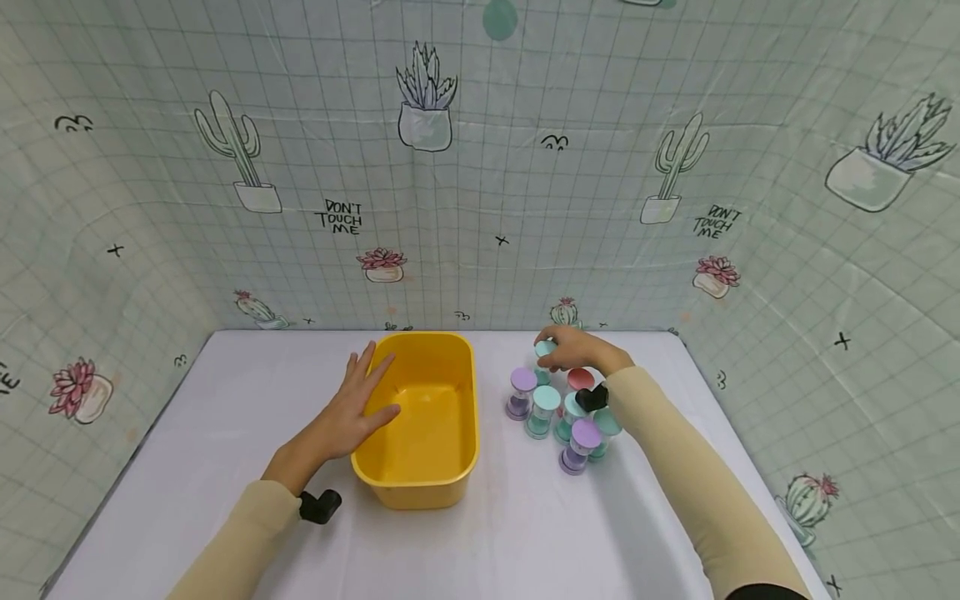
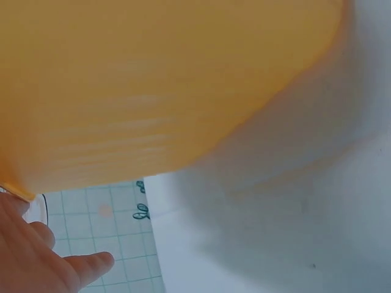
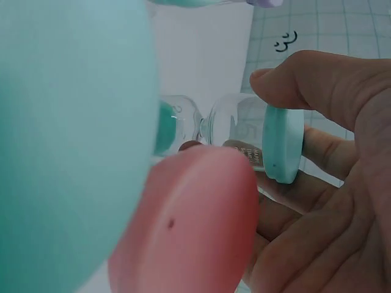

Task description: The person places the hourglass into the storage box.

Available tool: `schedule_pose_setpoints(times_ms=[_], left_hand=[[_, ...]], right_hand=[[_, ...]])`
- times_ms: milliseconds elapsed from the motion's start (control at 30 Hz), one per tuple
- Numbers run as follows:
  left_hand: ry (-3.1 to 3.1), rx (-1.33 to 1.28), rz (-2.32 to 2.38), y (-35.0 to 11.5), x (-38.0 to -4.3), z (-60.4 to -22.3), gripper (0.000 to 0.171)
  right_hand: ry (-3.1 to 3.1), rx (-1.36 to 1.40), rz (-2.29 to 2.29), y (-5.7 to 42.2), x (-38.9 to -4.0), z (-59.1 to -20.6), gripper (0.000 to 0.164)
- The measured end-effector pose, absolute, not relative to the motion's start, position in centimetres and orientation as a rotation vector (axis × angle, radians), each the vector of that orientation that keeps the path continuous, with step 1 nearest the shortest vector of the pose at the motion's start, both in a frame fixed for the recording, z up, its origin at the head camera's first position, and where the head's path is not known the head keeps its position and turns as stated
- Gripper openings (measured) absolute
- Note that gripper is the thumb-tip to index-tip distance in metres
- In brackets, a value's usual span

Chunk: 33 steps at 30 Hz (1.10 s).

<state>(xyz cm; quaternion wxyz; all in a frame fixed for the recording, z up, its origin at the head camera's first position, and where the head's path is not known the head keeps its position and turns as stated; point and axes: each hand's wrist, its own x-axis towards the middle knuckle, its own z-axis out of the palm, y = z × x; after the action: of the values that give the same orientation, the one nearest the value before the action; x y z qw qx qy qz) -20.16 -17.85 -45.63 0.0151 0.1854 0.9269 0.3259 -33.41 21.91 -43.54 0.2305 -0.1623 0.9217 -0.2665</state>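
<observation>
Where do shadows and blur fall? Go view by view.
Head: fairly clear, soft shadow beside the right sleeve; left wrist: yellow bin soft-focused, shadow beside it on the white table; right wrist: nearest teal lid blurred, held hourglass sharper.

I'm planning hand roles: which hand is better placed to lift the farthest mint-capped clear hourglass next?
Likely right: the right hand is around that hourglass, whereas the left hand is beside the yellow plastic tub.

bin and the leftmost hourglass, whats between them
Nothing but bare white table: in the head view, no object lies between the bin and the leftmost hourglass, the one with a purple lid.
</observation>
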Motion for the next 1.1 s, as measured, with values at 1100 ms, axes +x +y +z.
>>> schedule_pose_setpoints(times_ms=[1100], left_hand=[[2.788, 0.546, 1.157, -17.9, -20.4, -45.9, 0.08]], right_hand=[[2.579, -0.747, -0.728, 13.1, -33.0, -30.2, 0.049]])
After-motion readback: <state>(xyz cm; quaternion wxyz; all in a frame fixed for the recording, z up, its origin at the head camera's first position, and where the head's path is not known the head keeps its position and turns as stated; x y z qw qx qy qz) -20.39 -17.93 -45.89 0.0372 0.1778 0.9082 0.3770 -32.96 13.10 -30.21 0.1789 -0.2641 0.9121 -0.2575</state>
